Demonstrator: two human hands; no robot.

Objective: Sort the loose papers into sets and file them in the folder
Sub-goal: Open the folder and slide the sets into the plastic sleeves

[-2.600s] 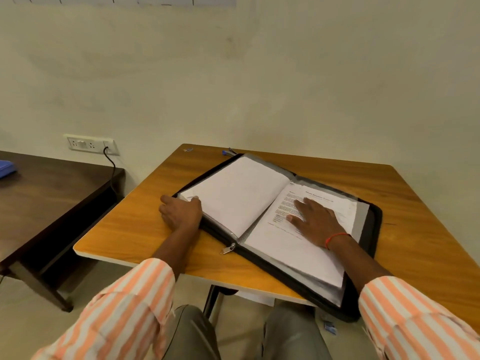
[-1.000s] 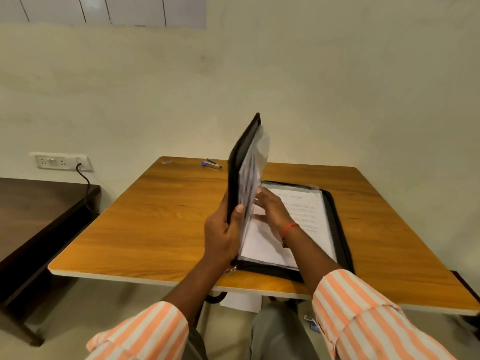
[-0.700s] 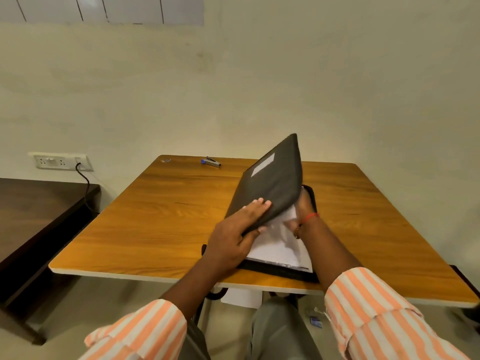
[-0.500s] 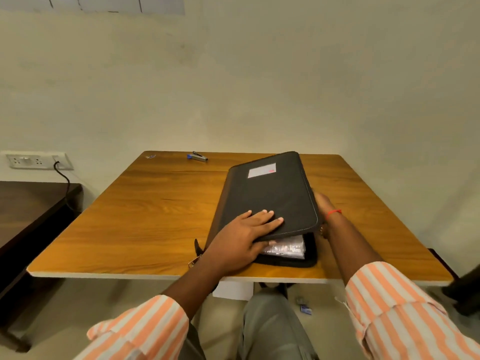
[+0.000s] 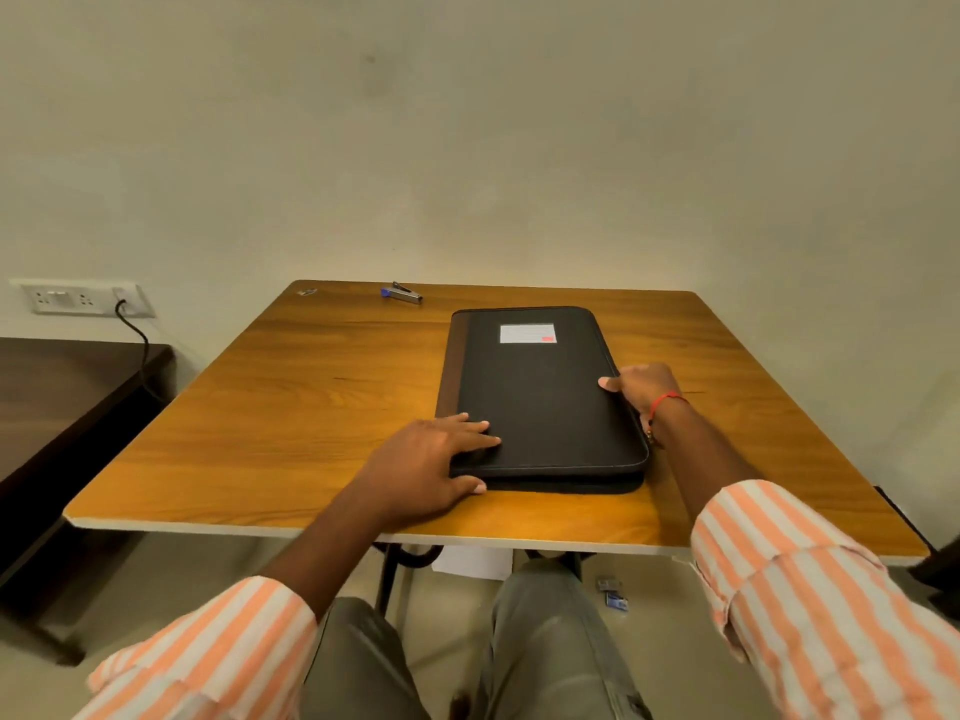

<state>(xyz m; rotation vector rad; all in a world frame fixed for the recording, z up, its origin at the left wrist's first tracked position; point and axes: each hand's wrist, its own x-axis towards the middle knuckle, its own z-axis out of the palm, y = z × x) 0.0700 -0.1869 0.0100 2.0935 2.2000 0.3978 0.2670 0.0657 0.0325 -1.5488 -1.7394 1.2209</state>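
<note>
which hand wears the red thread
The right hand, at the folder's right edge; the left hand, resting on the cover's near corner, has a bare wrist.

Left hand (image 5: 431,459), right hand (image 5: 641,389) on folder (image 5: 540,402)

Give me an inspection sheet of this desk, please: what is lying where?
Surface: wooden table, with the folder right of centre.
Job's things: black folder, cover shut, lying flat, white label on top; no loose papers seen on the table.
Clutter: stapler and a small unclear item at the far edge; paper on the floor underneath.
Hands: left hand flat on the folder's near left corner; right hand at its right edge, thumb on the cover, fingers hidden.
Cables: black cable plugged into wall socket.
Surroundings: dark side table on the left; plain wall.
</note>
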